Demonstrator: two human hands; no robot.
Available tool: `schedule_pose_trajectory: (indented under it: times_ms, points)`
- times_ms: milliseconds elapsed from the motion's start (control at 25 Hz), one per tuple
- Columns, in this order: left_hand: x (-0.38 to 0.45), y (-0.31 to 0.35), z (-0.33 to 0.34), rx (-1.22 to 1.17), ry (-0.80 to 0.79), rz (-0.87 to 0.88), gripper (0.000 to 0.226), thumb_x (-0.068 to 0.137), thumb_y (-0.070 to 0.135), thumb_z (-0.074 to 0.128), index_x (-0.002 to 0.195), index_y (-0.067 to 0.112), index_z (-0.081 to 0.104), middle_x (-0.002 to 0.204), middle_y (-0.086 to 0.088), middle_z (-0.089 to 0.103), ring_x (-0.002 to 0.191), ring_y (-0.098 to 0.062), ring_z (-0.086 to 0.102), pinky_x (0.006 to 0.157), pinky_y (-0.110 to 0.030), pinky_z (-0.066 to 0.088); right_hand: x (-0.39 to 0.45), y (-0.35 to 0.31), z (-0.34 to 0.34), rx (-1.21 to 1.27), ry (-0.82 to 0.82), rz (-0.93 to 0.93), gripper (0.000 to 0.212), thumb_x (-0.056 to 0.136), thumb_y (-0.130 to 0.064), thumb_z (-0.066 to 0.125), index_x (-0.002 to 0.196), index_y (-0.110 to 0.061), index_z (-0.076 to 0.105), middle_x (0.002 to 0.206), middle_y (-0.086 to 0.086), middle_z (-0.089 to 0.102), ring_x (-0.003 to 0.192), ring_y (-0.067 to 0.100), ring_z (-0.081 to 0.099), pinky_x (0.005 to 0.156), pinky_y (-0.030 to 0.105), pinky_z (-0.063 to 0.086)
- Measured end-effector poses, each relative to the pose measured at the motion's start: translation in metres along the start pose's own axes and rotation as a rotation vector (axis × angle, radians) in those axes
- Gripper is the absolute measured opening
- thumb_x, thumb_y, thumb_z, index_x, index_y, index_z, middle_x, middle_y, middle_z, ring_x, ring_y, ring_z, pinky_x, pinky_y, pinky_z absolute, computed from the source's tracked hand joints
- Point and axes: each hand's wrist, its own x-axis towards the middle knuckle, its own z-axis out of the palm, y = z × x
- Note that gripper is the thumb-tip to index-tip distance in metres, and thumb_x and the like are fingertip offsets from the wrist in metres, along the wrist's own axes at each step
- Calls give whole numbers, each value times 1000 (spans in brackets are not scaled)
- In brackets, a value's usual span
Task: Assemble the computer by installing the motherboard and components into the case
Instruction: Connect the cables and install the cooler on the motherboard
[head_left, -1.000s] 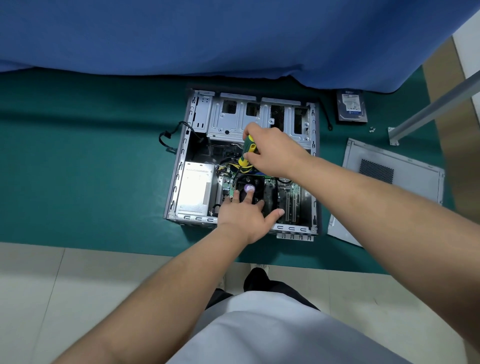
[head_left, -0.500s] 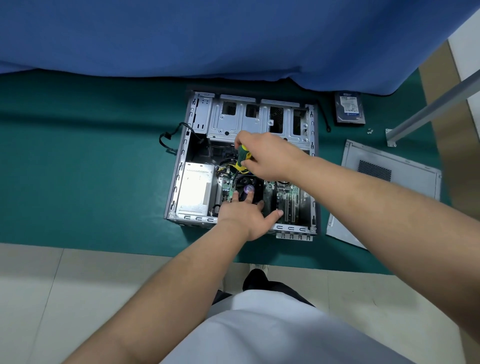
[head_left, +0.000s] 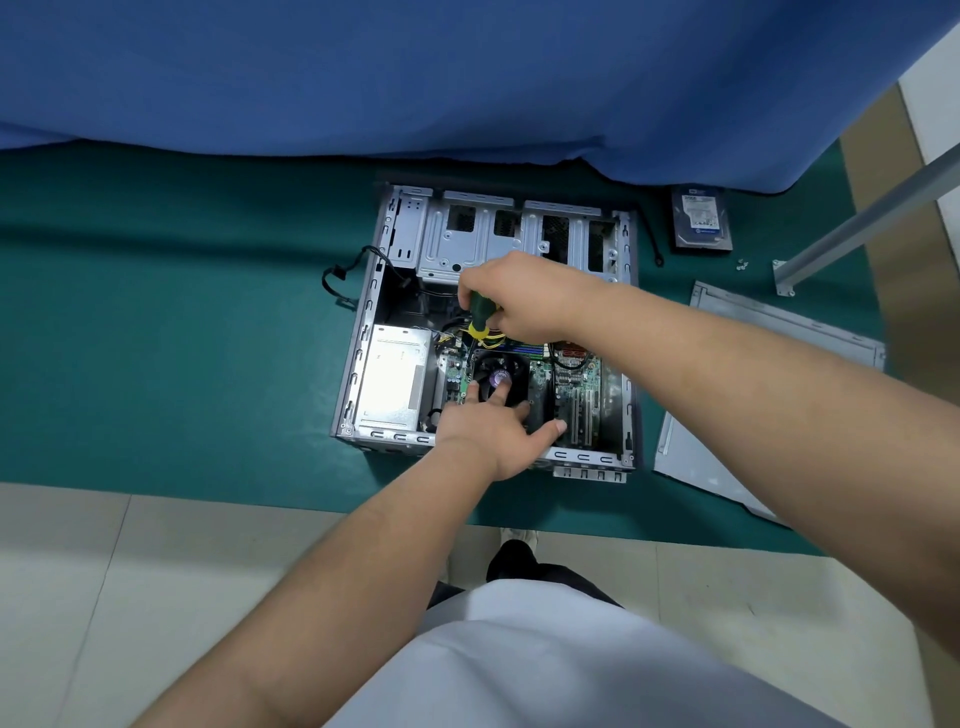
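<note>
An open grey computer case (head_left: 358, 364) lies on its side on the green mat. Inside it sit the green motherboard (head_left: 576, 384), a black CPU cooler fan (head_left: 496, 371) and a silver power supply (head_left: 395, 374). My right hand (head_left: 524, 301) grips a green and yellow screwdriver (head_left: 479, 317), which points down at the far left corner of the cooler. My left hand (head_left: 493, 421) rests on the cooler with straight, spread fingers, two fingertips on the fan.
A hard drive (head_left: 698, 218) lies at the back right beside small screws (head_left: 742, 265). The grey side panel (head_left: 769, 389) lies to the right of the case. A metal leg (head_left: 872, 218) slants in at the right. Blue cloth (head_left: 467, 78) hangs behind.
My right hand and the screwdriver have shifted slightly left and farther along the cooler's edge. My left hand has stayed on the fan.
</note>
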Motion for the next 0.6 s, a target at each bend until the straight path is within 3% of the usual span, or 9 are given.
schedule_pose_trajectory:
  times_ms: [360,600]
  points:
    - [7,-6,0,-23,6,17,80,90,84,12,155,43,38,171,11,-10,158,-35,-7,108,-57,40,12,-8,-9,-90,-29,49,32,91,-11,62,120,-25,60,91,-4,49,87,26,59,54,29,37]
    - [12,-8,3,-23,-3,20,85,87,87,12,155,43,39,171,9,-11,157,-34,-12,113,-61,35,13,-6,-12,-91,-45,48,31,92,-11,62,120,-25,60,91,-5,49,87,24,58,56,30,39]
